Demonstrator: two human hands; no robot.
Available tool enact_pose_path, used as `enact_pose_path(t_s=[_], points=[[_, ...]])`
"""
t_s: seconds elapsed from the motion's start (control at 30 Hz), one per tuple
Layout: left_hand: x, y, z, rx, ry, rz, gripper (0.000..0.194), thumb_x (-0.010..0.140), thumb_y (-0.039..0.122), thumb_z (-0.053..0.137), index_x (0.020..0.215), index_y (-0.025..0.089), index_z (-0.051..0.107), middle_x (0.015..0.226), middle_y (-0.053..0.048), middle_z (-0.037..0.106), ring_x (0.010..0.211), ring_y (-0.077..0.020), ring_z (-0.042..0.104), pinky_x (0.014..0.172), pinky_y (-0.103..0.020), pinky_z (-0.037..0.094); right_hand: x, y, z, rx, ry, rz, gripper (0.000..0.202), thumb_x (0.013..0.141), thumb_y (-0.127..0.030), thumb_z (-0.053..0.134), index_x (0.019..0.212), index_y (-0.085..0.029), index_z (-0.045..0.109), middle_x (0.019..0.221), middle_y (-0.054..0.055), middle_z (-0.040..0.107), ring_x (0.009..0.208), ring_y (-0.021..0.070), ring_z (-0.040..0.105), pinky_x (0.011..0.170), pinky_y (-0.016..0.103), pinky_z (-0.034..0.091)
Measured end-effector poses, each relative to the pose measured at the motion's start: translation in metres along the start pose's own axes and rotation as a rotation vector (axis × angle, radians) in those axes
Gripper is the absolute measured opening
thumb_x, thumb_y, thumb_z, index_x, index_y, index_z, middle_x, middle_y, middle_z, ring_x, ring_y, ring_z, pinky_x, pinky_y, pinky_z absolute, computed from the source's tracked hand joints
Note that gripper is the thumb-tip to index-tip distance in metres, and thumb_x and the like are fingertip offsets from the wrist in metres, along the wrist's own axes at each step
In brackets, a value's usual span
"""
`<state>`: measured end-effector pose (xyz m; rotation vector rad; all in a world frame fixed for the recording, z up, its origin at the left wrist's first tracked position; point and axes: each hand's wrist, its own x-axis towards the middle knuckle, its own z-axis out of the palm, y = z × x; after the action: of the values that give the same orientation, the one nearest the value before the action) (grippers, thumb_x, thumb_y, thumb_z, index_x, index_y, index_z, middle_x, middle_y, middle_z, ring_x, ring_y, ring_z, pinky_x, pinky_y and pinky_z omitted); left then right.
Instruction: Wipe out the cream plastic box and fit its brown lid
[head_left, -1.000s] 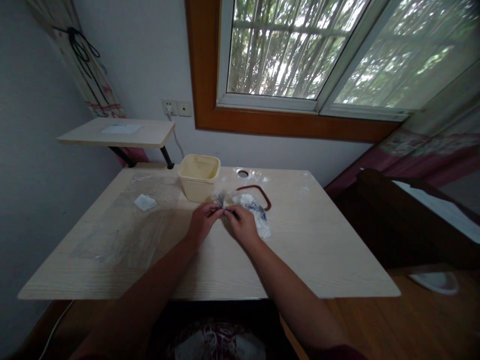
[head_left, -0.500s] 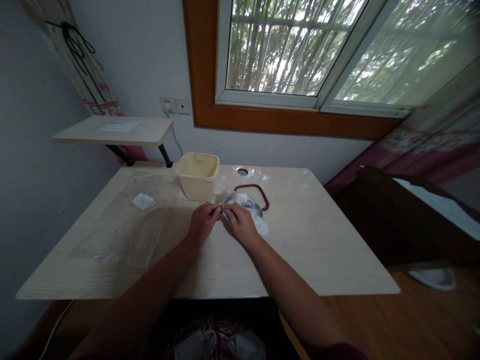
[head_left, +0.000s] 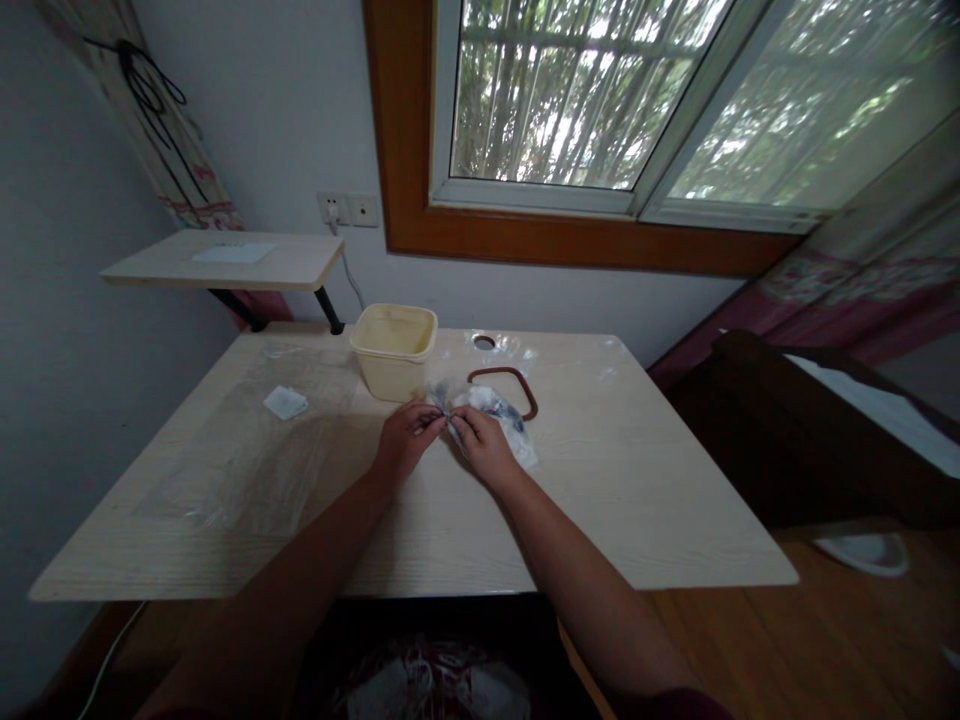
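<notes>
A clear plastic bag [head_left: 513, 428] with white and dark contents lies on the pale wooden table [head_left: 600, 500], its gathered neck between my two hands. My left hand [head_left: 407, 432] pinches the neck from the left side. Close beside it, my right hand [head_left: 484, 438] is closed on the bag's neck too, its fingertips nearly meeting those of the left. Just behind the bag lies a brown-red ring-shaped band [head_left: 527, 386]. A cream plastic tub [head_left: 394, 370], with no lid on it, stands behind my left hand.
A flat clear plastic sheet [head_left: 247, 460] covers part of the table's left side, with a small white packet [head_left: 285, 403] on it. A raised shelf [head_left: 150, 262] holding paper stands at the back left. Wall and window are behind the table.
My left hand's fingers have shifted slightly at the bag's neck, and more of the gathered plastic shows above the fingertips. My right hand has hardly moved.
</notes>
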<state>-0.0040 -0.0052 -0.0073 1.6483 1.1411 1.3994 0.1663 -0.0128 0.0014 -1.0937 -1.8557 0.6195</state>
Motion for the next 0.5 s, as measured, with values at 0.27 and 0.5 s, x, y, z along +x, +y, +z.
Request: enact_pose_path(t_s=[0.27,0.5], points=[[0.0024,-0.0043,0.0001,0.144,0.036,0.006,0.010,0.079,0.029,0.070,0.083,0.020,0.070,0.079,-0.002,0.069,0.070,-0.0133,0.065,0.069,-0.025,0.053,-0.0021,-0.0046,0.0028,-0.018,0.088,-0.032,0.023,0.094,-0.029,0.054,0.114,-0.021,0.062,0.104,0.007,0.068,0.094,0.0206,0.064,0.086,0.033,0.050],[-0.0002,-0.0006,-0.0007,0.201,0.024,0.009,0.015,0.084,0.034,0.068,0.091,0.022,0.074,0.084,-0.003,0.072,0.075,-0.0158,0.068,0.072,-0.027,0.054,0.0000,-0.0082,-0.0010,-0.051,0.132,-0.064,0.015,0.094,-0.029,0.057,0.101,-0.023,0.069,0.095,0.006,0.071,0.090,0.0205,0.065,0.083,0.033,0.051]])
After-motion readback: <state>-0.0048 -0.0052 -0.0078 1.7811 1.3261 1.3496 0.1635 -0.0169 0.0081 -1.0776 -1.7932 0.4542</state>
